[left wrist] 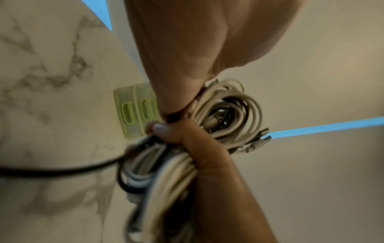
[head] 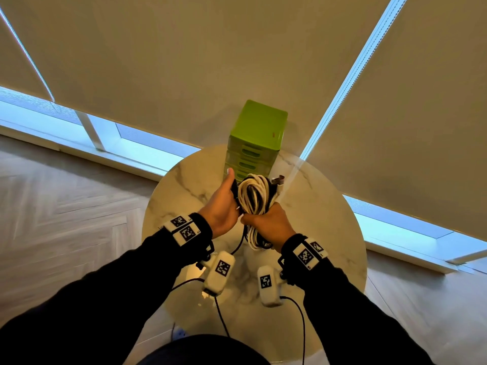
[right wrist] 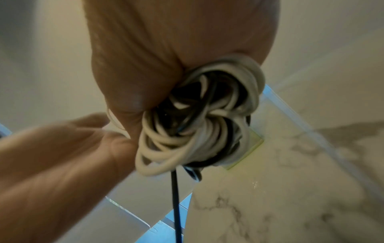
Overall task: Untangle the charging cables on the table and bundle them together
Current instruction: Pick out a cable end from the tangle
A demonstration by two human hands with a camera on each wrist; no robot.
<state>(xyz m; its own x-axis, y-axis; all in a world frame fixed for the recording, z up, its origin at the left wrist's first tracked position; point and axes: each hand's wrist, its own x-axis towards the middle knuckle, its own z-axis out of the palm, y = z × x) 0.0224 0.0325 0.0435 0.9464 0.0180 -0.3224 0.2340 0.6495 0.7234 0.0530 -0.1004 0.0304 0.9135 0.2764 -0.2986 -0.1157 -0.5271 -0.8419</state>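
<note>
Above the round marble table (head: 329,233) I hold a coiled bundle of white and black charging cables (head: 254,196). My right hand (head: 266,225) grips the bundle round its middle, with loops sticking out above and below the fist. My left hand (head: 224,204) is at the bundle's upper left and pinches a black cable (head: 234,189) against the coil, thumb pointing up. A loose black strand (head: 238,246) hangs from the bundle toward the table. Cable plugs (head: 278,180) stick out at the bundle's top right. The right wrist view shows the coil's lower loops (right wrist: 197,123) end-on.
A green plastic drawer unit (head: 257,133) stands at the far edge of the table, just behind the bundle. Window blinds hang beyond it. Wood floor surrounds the table. Thin black leads from the wrist cameras (head: 297,312) trail over the near table edge.
</note>
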